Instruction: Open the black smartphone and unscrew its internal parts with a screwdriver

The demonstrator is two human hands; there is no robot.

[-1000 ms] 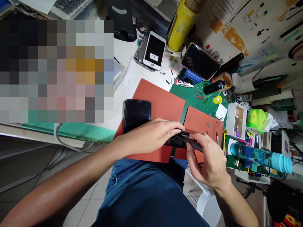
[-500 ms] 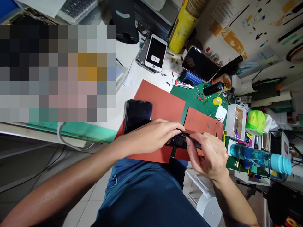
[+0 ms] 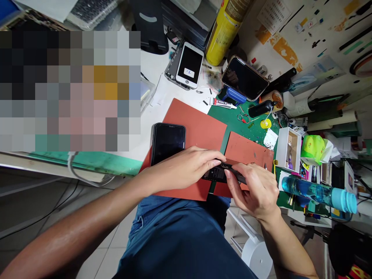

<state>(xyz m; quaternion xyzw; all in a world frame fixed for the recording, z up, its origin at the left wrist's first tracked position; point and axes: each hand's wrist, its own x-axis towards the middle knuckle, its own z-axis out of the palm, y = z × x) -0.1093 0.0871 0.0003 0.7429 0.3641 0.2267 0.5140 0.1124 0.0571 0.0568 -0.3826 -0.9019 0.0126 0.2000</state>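
Item: opened black phone body (image 3: 214,174), which we find lying flat across the seam of two red mats, largely covered. We also list a dark, slim tool (image 3: 236,176), slanted, its tip upon the body

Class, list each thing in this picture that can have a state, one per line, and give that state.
Opened phone: lying on the red mat, insides showing, held down by the left hand.
Dark tool: in the grip of the right hand, tip at the opened phone.
Black phone: screen dark, flat on the mat.
White phone: screen dark, face up.
Blue bottle: capped, lying on its side.
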